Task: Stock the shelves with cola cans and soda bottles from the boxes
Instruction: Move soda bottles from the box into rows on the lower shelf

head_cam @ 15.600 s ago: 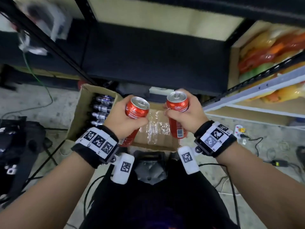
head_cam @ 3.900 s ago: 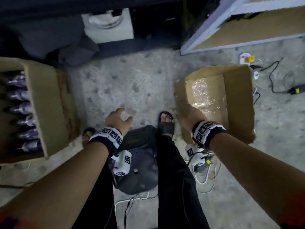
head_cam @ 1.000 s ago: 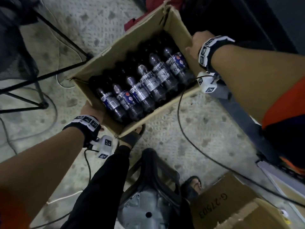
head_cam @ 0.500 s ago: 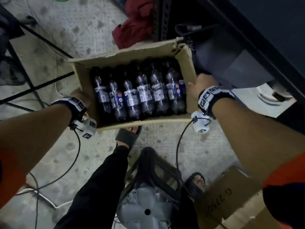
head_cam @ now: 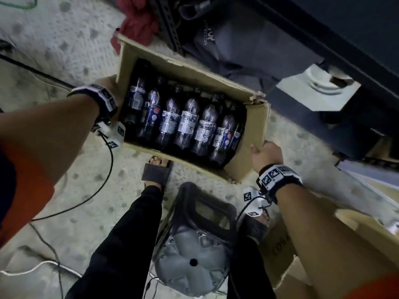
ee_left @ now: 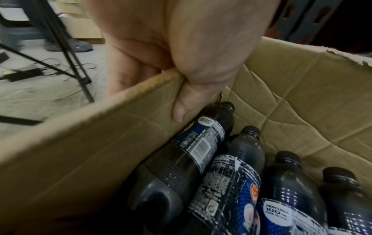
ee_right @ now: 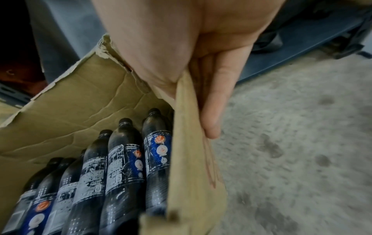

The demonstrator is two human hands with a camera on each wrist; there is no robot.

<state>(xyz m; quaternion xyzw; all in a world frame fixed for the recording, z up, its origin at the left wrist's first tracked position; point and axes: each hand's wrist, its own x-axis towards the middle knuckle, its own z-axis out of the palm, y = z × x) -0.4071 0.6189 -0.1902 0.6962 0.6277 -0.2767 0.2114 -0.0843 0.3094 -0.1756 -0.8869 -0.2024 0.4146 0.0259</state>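
Observation:
An open cardboard box [head_cam: 185,71] holds several dark soda bottles [head_cam: 186,121] with blue and white labels, lying side by side. I hold it low over the concrete floor by its two short ends. My left hand [head_cam: 110,87] pinches the left wall [ee_left: 80,151], thumb [ee_left: 180,111] inside above a bottle [ee_left: 203,143], fingers [ee_left: 122,79] outside. My right hand [head_cam: 266,156] grips the torn right wall [ee_right: 191,159], fingers [ee_right: 213,103] flat on its outside. Bottle caps [ee_right: 125,121] point toward the far wall. No cola cans are in view.
A dark shelf unit [head_cam: 345,50] stands at the upper right, with a white carton [head_cam: 317,91] under it. A grey stool [head_cam: 194,255] is between my legs. A second cardboard box [head_cam: 280,251] lies at the lower right. Cables [head_cam: 103,186] cross the floor; a red cloth [head_cam: 138,24] lies behind the box.
Over the last second the box of bottles has turned and swung right toward the shelf, both hands holding its ends. Earlier each hand held a red cola can.

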